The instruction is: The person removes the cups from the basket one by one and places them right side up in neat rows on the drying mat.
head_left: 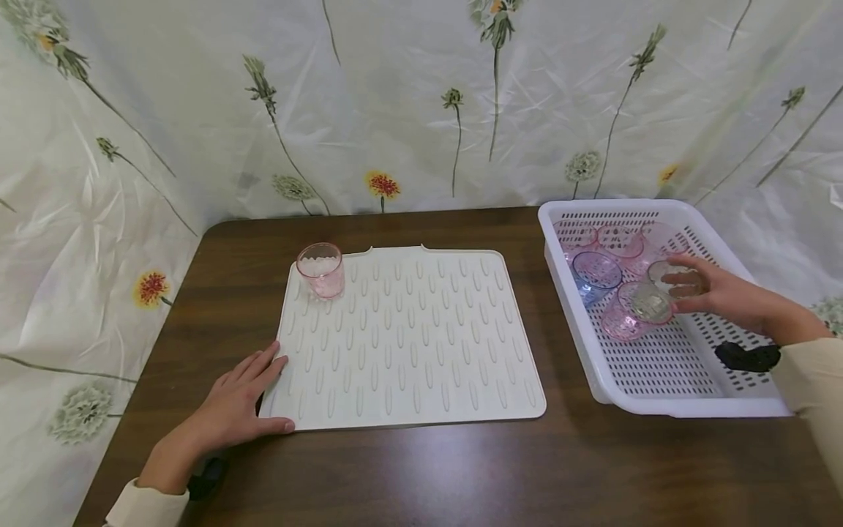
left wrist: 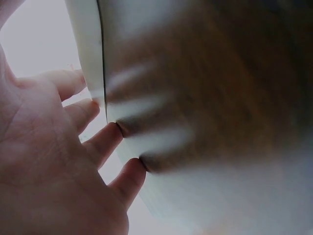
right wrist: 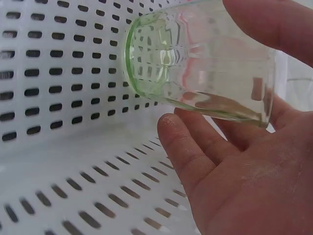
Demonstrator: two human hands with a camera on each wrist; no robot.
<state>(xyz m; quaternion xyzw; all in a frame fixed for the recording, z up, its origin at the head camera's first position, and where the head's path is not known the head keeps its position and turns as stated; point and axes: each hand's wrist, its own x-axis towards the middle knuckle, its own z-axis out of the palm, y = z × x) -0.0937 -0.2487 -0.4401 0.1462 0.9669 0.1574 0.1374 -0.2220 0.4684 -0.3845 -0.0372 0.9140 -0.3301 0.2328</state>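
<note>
In the head view my right hand (head_left: pixel 721 296) reaches into the white plastic basket (head_left: pixel 596 373) and grips a clear, green-tinted glass (head_left: pixel 652 304). The right wrist view shows the thumb on one side of this tumbler (right wrist: pixel 210 63) and the fingers on the other. Around it in the basket are a blue glass (head_left: pixel 595 274) and several pink glasses (head_left: pixel 622 322). My left hand (head_left: pixel 227 410) rests with straight fingers at the left edge of a white ridged mat (head_left: pixel 408 344). One pink glass (head_left: pixel 321 272) stands upright on the mat's far left corner.
The mat and basket lie on a dark brown wooden table (head_left: pixel 421 476), the basket to the mat's right. Slotted basket walls (right wrist: pixel 54 73) rise near the right hand. Behind the table hangs a flower-print cloth (head_left: pixel 395 110), which also covers both sides.
</note>
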